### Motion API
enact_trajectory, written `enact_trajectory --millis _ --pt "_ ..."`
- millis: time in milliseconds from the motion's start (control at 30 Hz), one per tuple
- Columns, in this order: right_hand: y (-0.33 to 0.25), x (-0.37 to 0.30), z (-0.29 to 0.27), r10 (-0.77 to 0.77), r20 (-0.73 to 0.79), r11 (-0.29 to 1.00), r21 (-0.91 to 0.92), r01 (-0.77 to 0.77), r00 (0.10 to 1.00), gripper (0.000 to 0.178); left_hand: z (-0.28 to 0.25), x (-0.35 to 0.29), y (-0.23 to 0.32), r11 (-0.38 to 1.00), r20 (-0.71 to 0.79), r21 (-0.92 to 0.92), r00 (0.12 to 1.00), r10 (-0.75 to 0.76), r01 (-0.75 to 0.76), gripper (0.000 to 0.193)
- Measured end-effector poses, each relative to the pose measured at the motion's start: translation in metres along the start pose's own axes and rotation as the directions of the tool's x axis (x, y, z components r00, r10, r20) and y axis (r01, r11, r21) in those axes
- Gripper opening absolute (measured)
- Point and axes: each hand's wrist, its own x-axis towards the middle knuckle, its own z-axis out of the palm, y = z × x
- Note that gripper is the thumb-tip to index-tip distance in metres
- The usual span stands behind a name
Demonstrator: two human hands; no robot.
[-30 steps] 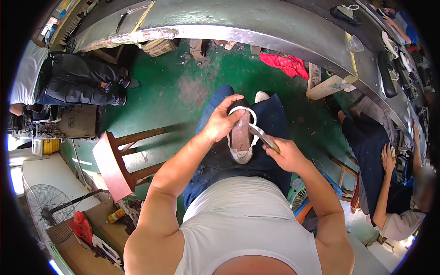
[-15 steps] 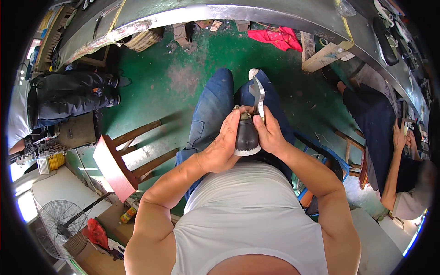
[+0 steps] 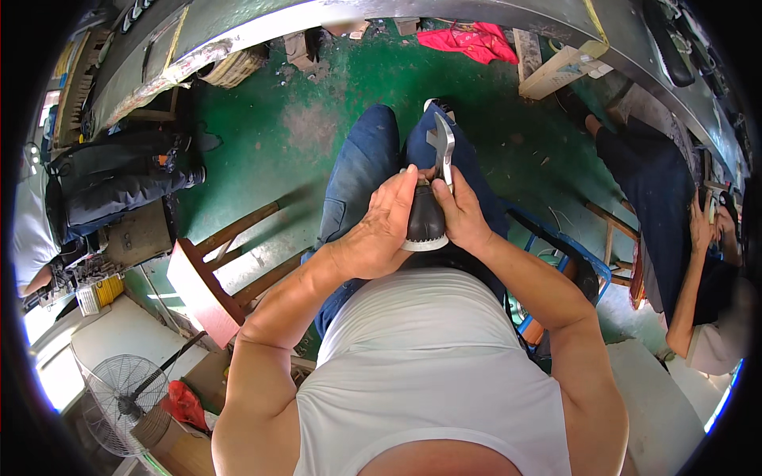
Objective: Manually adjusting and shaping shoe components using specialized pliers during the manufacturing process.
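My left hand (image 3: 384, 222) lies along the left side of a dark shoe (image 3: 426, 216), fingers pressed against it. The shoe is held over my lap, its rounded end toward my body and edged by a pale, jagged rim. On the shoe's right side my right hand (image 3: 463, 213) is closed around a silver metal tool (image 3: 446, 149), which looks like shoemaker's lasting pincers. Its curved head with a side stub sticks up beyond my thumb, pointing away from me. The shoe's far end and the tool's lower part are partly hidden by my fingers.
A long metal-edged workbench (image 3: 333, 22) curves across the far side. At left stand a wooden stool (image 3: 208, 285) and a fan (image 3: 127, 404); a blue-framed chair (image 3: 567, 250) is at right. A red cloth (image 3: 468, 41) lies on the green floor. People are on both sides.
Both hands, with the shoe and tool, sit slightly higher in the picture. The view has shifted a little, and the shoe stays between my hands.
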Motion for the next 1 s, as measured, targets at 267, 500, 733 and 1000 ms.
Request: enact_trajectory --millis 267,500,733,1000 --pt "-0.001 0.001 -0.009 0.038 0.025 0.997 0.068 -0.04 0.999 0.024 0.014 0.004 0.008 0.997 -0.13 -0.071 0.991 -0.018 0.009 0.12" --pt "-0.056 0.002 -0.035 0.254 0.184 0.962 -0.147 -0.229 0.95 0.023 0.017 -0.01 0.027 0.999 -0.232 -0.034 0.973 -0.016 0.008 0.126" --pt "-0.072 0.032 -0.029 0.407 0.341 0.847 -0.488 -0.211 0.847 0.027 0.028 -0.022 0.03 0.997 -0.263 0.072 0.963 0.053 -0.036 0.125" --pt "-0.029 0.069 -0.057 0.097 -0.072 0.752 -0.648 -0.121 0.993 0.029 -0.011 -0.032 0.024 0.951 -0.469 -0.259 0.839 -0.275 0.167 0.103"
